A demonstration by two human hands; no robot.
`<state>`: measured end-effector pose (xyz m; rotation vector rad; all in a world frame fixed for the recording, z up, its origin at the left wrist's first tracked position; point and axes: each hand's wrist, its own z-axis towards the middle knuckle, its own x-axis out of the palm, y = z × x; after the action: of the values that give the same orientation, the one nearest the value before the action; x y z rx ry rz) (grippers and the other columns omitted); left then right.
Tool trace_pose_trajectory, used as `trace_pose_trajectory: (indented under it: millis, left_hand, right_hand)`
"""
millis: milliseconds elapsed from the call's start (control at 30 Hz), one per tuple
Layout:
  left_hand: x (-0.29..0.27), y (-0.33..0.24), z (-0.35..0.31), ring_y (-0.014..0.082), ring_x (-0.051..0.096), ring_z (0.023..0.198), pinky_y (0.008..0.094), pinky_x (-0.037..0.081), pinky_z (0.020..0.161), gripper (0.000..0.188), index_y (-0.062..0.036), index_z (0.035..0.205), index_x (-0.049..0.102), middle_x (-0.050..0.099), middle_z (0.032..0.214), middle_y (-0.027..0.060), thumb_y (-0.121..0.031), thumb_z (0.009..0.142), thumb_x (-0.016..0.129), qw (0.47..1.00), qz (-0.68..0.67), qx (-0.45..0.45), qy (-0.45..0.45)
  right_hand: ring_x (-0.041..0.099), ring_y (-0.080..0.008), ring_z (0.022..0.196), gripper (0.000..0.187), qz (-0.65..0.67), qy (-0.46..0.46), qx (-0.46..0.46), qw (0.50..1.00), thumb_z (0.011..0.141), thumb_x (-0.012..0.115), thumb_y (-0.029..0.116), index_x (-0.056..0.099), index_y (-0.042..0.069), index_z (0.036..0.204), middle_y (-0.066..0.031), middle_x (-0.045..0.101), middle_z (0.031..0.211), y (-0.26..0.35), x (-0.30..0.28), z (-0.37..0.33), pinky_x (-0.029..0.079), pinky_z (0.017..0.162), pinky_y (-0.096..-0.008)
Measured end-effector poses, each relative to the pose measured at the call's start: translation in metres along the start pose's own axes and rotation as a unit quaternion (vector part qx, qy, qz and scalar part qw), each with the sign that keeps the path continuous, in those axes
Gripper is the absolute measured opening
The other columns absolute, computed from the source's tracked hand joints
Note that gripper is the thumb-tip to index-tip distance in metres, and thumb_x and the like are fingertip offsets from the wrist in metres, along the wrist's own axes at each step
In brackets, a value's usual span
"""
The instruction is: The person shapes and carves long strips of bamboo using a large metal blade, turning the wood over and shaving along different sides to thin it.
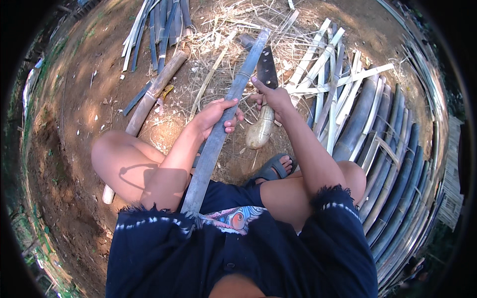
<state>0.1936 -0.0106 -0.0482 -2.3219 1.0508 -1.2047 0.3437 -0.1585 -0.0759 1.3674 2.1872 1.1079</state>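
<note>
A long grey-green split bamboo slat [212, 149] runs slantwise from my lap up past my hands, with a node line near its upper part. My left hand [217, 118] is wrapped round its middle. My right hand [275, 101] closes on a large knife [267, 69] where the dark, holed blade meets a thick pale handle [259, 131]. The knife's handle end hangs toward me, and its blade points away, close to the slat's right edge. My right thumb reaches up beside the slat; whether it touches is unclear.
Thin shavings [223, 59] litter the ground ahead. Pale cut strips [343, 79] lie crossed at the right, beside a large pile of bamboo poles [397, 169]. A brown pole [156, 94] lies by my left knee. More strips [161, 30] lie far left.
</note>
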Motion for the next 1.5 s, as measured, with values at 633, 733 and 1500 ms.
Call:
trace_pose_trajectory:
  millis: [633, 733, 1500]
  left_hand:
    - [-0.003, 0.024, -0.23, 0.0122, 0.066, 0.08, 0.0277, 0.054, 0.072, 0.038, 0.0008, 0.114, 0.056, 0.066, 0.094, 0.0072, -0.036, 0.105, 0.055, 0.93, 0.365, -0.029, -0.031]
    - [-0.007, 0.03, -0.265, 0.0161, 0.068, 0.069, 0.0272, 0.055, 0.064, 0.032, 0.0018, 0.112, 0.056, 0.069, 0.088, 0.0102, -0.03, 0.106, 0.053, 0.957, 0.265, -0.09, -0.079]
    - [-0.011, -0.03, -0.15, 0.0116, 0.062, 0.056, 0.024, 0.052, 0.051, 0.023, 0.0046, 0.11, 0.058, 0.07, 0.085, 0.0092, -0.017, 0.104, 0.056, 0.931, 0.202, 0.241, -0.184]
  right_hand:
    - [0.048, -0.009, 0.05, 0.018, 0.25, 0.058, -0.05, 0.965, 0.092, 0.073, 0.008, 0.057, 0.002, 0.089, 0.0019, 0.048, 0.061, 0.063, -0.036, 0.053, 0.05, 0.049, -0.0251]
    - [0.046, -0.0073, 0.051, 0.017, 0.262, 0.057, -0.069, 0.961, 0.093, 0.071, 0.008, 0.056, 0.003, 0.089, 0.0023, 0.048, 0.062, 0.077, -0.041, 0.056, 0.051, 0.051, -0.0243]
    - [0.059, -0.0185, 0.05, 0.029, -0.379, -0.048, -0.228, 0.896, 0.095, 0.067, 0.026, 0.069, -0.001, 0.084, -0.0101, 0.059, 0.055, 0.013, 0.033, -0.097, 0.044, 0.052, -0.0346]
